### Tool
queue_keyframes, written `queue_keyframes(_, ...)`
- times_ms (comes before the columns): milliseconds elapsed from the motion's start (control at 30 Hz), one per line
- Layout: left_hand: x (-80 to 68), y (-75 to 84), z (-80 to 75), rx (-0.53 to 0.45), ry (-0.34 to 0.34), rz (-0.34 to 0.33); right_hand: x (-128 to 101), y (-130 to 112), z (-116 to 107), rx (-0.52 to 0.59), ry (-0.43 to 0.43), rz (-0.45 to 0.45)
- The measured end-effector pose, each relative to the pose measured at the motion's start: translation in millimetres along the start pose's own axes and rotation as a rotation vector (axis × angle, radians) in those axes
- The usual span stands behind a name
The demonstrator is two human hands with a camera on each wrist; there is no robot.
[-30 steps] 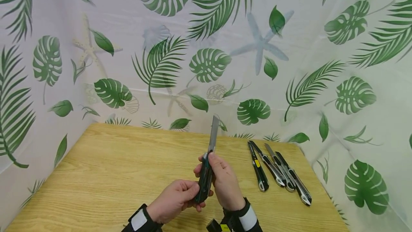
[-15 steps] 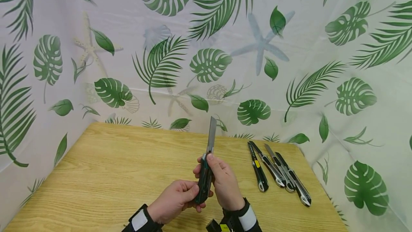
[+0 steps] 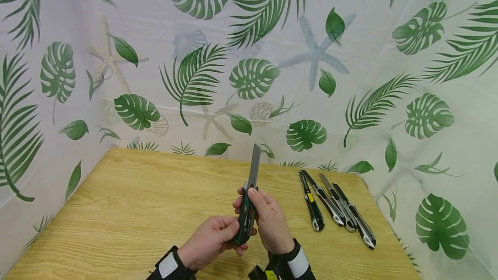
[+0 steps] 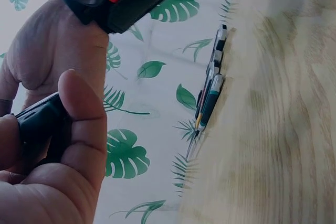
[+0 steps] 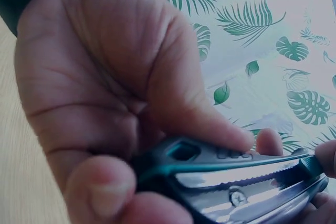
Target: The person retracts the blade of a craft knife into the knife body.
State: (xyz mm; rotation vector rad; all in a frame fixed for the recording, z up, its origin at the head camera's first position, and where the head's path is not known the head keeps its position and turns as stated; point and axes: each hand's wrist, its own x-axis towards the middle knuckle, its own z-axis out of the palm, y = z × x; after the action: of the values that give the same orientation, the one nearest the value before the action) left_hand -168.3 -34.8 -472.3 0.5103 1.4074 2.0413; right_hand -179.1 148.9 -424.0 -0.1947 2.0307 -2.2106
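Note:
In the head view, both hands hold a snap-off utility knife with a dark body and teal trim (image 3: 245, 221) over the front middle of the table. Its long grey blade (image 3: 254, 163) is out and points up and away. My left hand (image 3: 208, 241) pinches the handle's lower end between thumb and fingers. Higher up, my right hand (image 3: 272, 224) grips the handle, thumb near the blade's base and fingers behind. The right wrist view shows the handle (image 5: 236, 195) close up, with a screw, a bright toothed strip and a hole near its end.
Several more utility knives lie side by side on the right of the wooden table (image 3: 136, 198), one with a yellow slider (image 3: 311, 198), one with its blade extended (image 3: 326, 180). A leaf-patterned cloth (image 3: 218, 77) hangs behind and along both sides. A black camera (image 3: 256, 272) sits at my right wrist.
The knife's blade has tilted slightly left and its tip has dropped a little. My right thumb has shifted slightly down with it. My left hand keeps its hold, nearly still.

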Motion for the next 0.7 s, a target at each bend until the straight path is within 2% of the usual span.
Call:
queue_keyframes(133, 0.9, 0.9, -0.8, -0.015, 0.013, -0.005, 0.7, 1.8, -0.2, 0.006, 0.0, 0.01)
queue_keyframes(533, -0.4, 4.2, -2.5, -0.064, 0.019, 0.019, 0.1, 4.0, 1.4, 0.02, -0.072, 0.019)
queue_keyframes(700, 0.4, 4.4, -6.9, -0.08, 0.079, 0.012, 0.6, 1.3, -4.5, 0.0, -0.135, -0.002)
